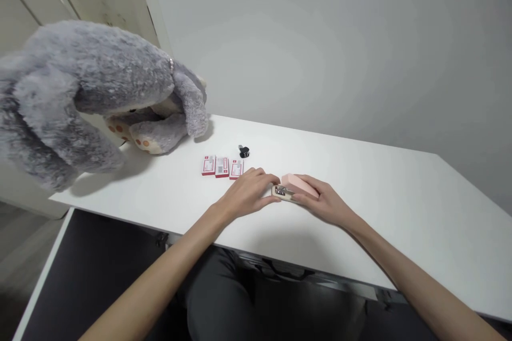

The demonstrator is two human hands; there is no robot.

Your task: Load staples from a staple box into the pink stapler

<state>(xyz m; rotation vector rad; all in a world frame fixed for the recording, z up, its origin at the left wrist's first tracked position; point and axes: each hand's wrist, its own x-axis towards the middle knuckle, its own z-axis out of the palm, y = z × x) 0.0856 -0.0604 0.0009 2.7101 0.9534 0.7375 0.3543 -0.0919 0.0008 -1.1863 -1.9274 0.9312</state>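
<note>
A pink stapler [301, 185] lies on the white table [384, 192] in front of me, its pale base and metal plate [281, 190] showing at the left end. My right hand [326, 202] is closed round the pink body from the right, thumb on the near side. At the left end, my left hand [254, 192] pinches the base between thumb and forefinger. Just beyond my left hand sit three small red-and-white boxes [222, 167] in a row. Behind them lies a small black object with a metal part [244, 152], perhaps a staple remover.
A large grey plush toy [100, 74] leans over the table's left end. A plain grey wall [312, 53] rises behind the table. My legs [220, 298] are below the front edge, by a dark metal frame [284, 272].
</note>
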